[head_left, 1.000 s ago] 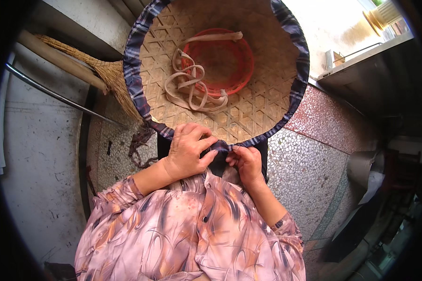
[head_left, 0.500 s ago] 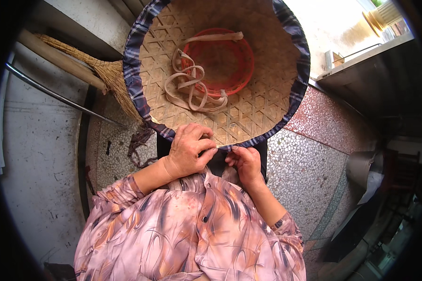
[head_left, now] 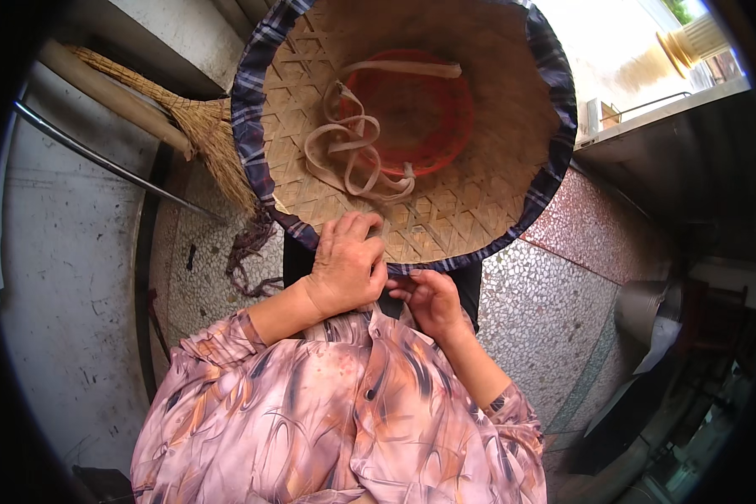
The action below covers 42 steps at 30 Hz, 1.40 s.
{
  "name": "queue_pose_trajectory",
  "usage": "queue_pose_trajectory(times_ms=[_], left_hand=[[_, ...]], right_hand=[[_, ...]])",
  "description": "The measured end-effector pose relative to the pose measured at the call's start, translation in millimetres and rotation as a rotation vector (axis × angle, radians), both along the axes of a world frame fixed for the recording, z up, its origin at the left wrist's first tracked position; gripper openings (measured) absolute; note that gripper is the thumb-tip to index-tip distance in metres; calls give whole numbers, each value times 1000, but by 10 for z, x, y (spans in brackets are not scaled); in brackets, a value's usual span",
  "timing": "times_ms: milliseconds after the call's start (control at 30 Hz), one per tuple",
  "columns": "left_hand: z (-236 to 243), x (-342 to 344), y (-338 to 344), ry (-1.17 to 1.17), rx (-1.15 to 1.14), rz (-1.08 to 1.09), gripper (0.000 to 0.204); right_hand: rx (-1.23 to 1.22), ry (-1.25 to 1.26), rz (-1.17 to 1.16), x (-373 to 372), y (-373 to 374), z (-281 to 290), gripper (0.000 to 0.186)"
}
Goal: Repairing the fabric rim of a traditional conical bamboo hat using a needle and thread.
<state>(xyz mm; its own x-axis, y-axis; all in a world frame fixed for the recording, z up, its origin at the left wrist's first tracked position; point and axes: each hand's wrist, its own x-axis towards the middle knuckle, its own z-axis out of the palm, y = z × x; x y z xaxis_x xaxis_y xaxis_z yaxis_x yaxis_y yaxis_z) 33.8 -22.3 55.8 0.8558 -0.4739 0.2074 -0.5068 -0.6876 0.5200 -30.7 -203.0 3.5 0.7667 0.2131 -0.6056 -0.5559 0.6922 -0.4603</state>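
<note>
The left hand [head_left: 349, 267] lay knuckles up, fingers curled closed over the near rim of a wide woven hat [head_left: 412, 126], pinching the plaid cloth binding [head_left: 256, 160] where it wraps the edge at about six o'clock on the brim. The right hand [head_left: 428, 298] sat just beside it, toward four o'clock, fingers bent and closed on the same stretch of binding; whether it held a needle or thread was too small to tell. Both forearms rose from patterned pink sleeves [head_left: 344, 412] at the lower edge, wrists bent inward so the two hands nearly touched.

The hat was tipped open side up, showing a red inner ring [head_left: 420, 118] and loose pale ribbon ties [head_left: 353, 143] at its centre. It appeared held only at this near edge, so a slackened pinch could likely let the brim swing or drop away, and the cloth could slide off the bamboo rim. The dangling ties might also snag the fingers.

Beyond, at ten o'clock, a straw broom [head_left: 202, 134] leaned against a wall, with speckled terrazzo floor [head_left: 546, 311] below.
</note>
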Motion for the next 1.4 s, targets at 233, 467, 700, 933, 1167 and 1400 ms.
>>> queue_pose_trajectory(times_ms=[233, 467, 700, 933, 1167, 1400], left_hand=[[-45, 5, 74, -32, 30, -20, 12], [82, 30, 109, -61, -72, 13, 22], [-82, -462, 571, 1032, -579, 41, 17], [-393, -284, 320, 1293, -932, 176, 21], [-381, -293, 224, 1450, -1062, 318, 23], [-453, -267, 193, 1609, -1076, 353, 22]], right_hand=[[93, 184, 60, 65, 187, -144, 19], [-171, 160, -39, 51, 255, -157, 19], [-230, 138, -37, 70, 254, -36, 19], [-262, 86, -34, 46, 112, -44, 17], [-281, 100, -70, 60, 113, 5, 19], [-258, 81, -21, 60, 48, 12, 22]])
